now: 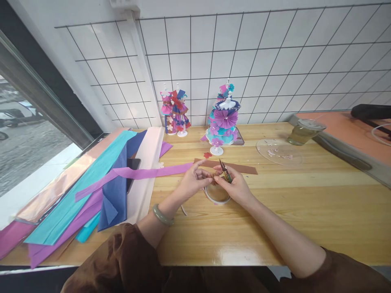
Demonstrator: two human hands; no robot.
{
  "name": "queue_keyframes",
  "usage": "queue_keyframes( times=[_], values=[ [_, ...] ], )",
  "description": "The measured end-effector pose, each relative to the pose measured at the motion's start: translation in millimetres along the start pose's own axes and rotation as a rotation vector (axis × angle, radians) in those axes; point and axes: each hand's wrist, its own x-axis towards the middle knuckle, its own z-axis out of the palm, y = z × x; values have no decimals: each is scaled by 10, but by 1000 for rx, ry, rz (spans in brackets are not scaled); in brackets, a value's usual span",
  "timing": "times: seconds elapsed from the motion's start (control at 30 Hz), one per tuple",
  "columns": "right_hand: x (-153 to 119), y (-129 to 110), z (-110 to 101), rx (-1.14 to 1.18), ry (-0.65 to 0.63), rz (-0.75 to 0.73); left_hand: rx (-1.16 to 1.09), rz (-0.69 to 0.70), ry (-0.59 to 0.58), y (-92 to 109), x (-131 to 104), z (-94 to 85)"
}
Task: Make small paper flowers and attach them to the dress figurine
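Note:
My left hand (196, 179), a bangle on its wrist, is closed in a pinch on a small gathered piece of brown paper (214, 179). My right hand (236, 186) holds a pair of small scissors (225, 170), dark blades pointing up and away. Its thumb and fingertip also meet the brown piece. Below both hands a roll of tape (216, 202) lies on the wooden table. Behind them stretches a brown paper strip (244, 167), and a long purple strip (165, 170) runs left from near my left hand. A red paper flower (207, 155) lies just beyond.
Coloured paper sheets (82, 162) pile up on the left, with a dark phone (133, 175) among them. Small mannequins in paper dresses (226, 120) stand along the tiled wall. To the right are a clear plate (279, 153) with tiny bits and a lidded cup (305, 132).

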Motion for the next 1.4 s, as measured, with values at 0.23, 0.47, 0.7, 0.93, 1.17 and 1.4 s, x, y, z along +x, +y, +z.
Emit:
queue_keyframes(
  times=[0.23,0.47,0.7,0.93,1.17,1.4],
  values=[
    [-7,-21,1,41,-43,-16,9,-20,-14,1,2,-3],
    [-1,-13,-13,-7,-27,-71,-12,-4,18,20,-1,-9],
    [-1,-2,-8,-9,-43,-60,-15,-1,16,43,-9,1],
    [-3,-3,-1,-6,-18,-41,-28,8,29,44,0,-8],
    [10,30,-19,-22,28,-71,-55,-8,-25,51,-10,13],
    [30,94,-21,23,57,-43,-65,-1,-21,52,-5,15]
  ],
)
